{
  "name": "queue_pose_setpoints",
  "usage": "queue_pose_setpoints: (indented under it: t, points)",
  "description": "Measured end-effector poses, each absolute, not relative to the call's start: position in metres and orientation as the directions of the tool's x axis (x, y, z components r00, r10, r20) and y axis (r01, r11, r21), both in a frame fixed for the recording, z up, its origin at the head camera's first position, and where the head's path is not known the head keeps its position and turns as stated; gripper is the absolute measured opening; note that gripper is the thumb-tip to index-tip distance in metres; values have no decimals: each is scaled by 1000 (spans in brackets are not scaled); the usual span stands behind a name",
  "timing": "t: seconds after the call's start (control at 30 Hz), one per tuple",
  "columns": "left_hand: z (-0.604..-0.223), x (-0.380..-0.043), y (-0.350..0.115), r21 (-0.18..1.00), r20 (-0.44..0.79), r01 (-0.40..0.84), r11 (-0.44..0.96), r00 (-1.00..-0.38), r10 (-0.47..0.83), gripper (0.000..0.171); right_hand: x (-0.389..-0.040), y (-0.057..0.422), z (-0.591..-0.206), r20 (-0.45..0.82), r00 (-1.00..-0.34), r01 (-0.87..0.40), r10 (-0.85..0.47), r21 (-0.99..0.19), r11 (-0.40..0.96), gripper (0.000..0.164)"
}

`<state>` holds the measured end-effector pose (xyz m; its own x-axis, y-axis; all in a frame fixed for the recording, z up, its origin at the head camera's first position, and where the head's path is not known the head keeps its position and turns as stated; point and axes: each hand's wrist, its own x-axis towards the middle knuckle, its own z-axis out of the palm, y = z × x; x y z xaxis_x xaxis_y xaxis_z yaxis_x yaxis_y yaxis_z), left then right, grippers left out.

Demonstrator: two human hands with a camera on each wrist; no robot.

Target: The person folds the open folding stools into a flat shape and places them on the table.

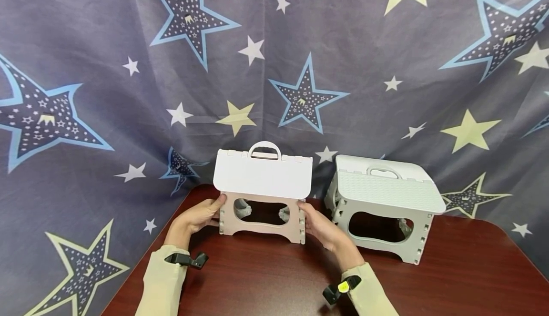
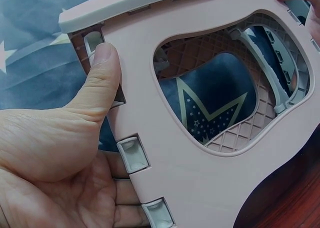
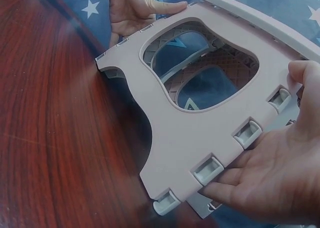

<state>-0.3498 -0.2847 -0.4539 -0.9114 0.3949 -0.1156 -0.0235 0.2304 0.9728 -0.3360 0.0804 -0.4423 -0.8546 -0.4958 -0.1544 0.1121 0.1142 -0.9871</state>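
Left hand (image 1: 199,217) and right hand (image 1: 323,228) grip the stool (image 1: 262,178) at nine and three o'clock, apparently for balance, beside a second stool (image 1: 388,189).

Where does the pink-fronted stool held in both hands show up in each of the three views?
Head: the pink-fronted stool sits just below the centre.
Left wrist: the pink-fronted stool fills the middle and right, tilted.
Right wrist: the pink-fronted stool slants across the centre and right.
Shared landmark: the left hand, gripping one end of it in all three views.
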Motion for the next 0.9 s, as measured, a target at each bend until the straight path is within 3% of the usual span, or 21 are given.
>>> queue_pose_setpoints:
  t: [0.9]
  points:
    - [-452,-348,-284,974,-111,-18,224,-905,410,87,-336,81,-443,-154,-846,111,-511,-987,114,78]
